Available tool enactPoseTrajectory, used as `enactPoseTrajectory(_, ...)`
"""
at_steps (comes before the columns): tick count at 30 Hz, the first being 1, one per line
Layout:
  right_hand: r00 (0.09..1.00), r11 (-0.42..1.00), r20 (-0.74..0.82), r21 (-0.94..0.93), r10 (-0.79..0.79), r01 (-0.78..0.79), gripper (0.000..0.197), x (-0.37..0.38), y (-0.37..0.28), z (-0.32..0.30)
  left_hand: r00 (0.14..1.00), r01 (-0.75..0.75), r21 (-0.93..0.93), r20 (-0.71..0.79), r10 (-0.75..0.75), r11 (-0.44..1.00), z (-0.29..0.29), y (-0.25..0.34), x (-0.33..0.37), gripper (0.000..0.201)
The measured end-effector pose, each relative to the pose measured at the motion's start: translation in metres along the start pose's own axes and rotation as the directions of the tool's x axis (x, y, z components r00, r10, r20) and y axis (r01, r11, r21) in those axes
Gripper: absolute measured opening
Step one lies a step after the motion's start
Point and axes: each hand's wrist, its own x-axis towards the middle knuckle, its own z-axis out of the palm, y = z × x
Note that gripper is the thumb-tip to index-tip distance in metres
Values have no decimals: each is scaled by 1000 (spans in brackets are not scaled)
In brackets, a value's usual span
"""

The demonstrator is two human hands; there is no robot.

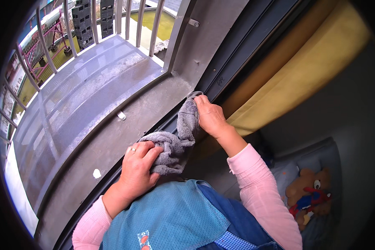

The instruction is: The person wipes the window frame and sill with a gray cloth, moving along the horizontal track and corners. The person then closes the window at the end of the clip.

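Observation:
A grey terry cloth (171, 148) is bunched between my two hands, over the dark window track (171, 123). My left hand (138, 164), with a ring on one finger, is closed round its thicker, crumpled part. Farther off and to the right, my right hand (209, 116) grips the narrow end of the cloth where the sill meets the dark window frame (225, 71). That end touches the corner of the frame. The fingertips of both hands are partly hidden in the folds.
A worn metal sill (98, 154) runs along the left, with a perforated panel (91, 79) and upright bars (66, 29) beyond. Yellow curtain (291, 71) hangs at the right. A brown teddy bear (306, 187) lies lower right.

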Motion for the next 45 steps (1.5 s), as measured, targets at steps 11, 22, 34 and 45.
enactPoseTrajectory(11,997,978,-54,-204,-49,37,34,-23,-13,7,999,31,10,40,-31,999,-3,1,1,54)
enactPoseTrajectory(22,995,994,-59,67,-79,83,27,-10,3,3,999,20,20,39,-21,1000,-3,2,4,50)
enactPoseTrajectory(34,989,948,57,-280,-137,148,26,-10,-3,-5,997,44,9,59,-44,999,-4,3,5,55)
enactPoseTrajectory(45,920,935,259,-122,-293,332,32,18,27,-27,999,22,32,45,-23,999,-4,4,6,53)
